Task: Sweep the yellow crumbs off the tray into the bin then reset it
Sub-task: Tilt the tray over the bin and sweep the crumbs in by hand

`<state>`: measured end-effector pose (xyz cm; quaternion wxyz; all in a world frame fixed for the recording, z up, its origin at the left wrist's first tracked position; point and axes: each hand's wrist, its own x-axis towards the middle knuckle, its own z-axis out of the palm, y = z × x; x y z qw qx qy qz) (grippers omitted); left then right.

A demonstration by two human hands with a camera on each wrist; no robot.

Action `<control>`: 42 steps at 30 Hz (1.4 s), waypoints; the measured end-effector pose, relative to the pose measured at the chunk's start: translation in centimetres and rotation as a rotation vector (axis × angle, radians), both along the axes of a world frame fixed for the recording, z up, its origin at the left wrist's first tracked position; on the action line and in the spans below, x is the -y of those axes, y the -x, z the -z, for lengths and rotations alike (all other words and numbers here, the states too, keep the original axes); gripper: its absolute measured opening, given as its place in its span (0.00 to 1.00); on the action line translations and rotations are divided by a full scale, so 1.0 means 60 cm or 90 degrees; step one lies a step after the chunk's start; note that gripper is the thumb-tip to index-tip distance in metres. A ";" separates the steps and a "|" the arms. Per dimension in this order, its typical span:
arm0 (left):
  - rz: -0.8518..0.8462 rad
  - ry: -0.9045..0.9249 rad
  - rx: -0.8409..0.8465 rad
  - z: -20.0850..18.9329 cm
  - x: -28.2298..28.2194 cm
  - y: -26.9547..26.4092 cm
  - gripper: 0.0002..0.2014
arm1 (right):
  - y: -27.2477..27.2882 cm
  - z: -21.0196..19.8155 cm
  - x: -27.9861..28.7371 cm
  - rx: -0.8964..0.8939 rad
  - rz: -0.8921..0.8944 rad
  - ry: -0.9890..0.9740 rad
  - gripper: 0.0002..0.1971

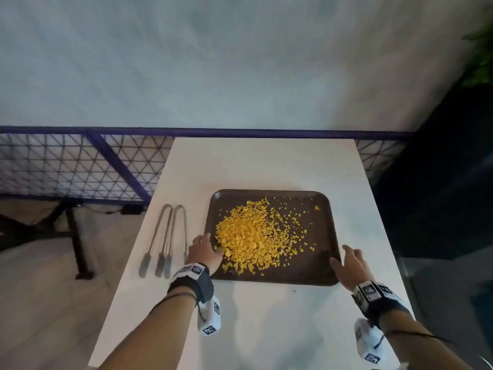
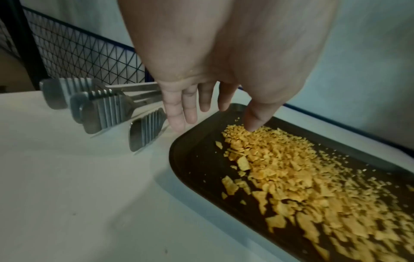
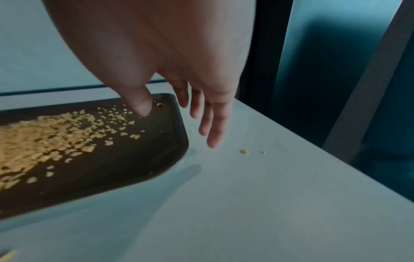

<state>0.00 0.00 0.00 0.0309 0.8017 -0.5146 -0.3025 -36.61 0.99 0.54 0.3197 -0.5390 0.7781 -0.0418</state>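
Left hand (image 1: 204,251) fingers straight and spread, thumb on yellow crumbs (image 1: 253,237), right hand (image 1: 350,265) fingers relaxed apart, straddling tray (image 1: 317,273) edge

An eating place such as a café or canteen is suggested, though not settled. A white table (image 1: 266,166) is set against a purple-framed mesh railing (image 1: 80,166), with a brown serving tray (image 1: 324,217) and two metal tongs (image 1: 170,236) laid on it.

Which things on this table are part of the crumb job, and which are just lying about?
Job:
brown tray
yellow crumbs
stray crumbs on the table
left hand
right hand

Lying about:
two metal tongs
mesh fence

No bin in view.
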 end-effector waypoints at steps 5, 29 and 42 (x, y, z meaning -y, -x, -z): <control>-0.021 -0.057 0.051 0.030 0.027 -0.019 0.30 | -0.002 0.034 0.022 -0.016 0.031 -0.034 0.26; -0.089 0.338 -0.026 -0.044 -0.090 -0.019 0.14 | 0.053 -0.054 -0.135 0.116 0.104 0.136 0.14; -0.154 0.419 -0.076 -0.087 -0.427 -0.028 0.13 | 0.029 -0.113 -0.393 0.164 0.146 0.239 0.24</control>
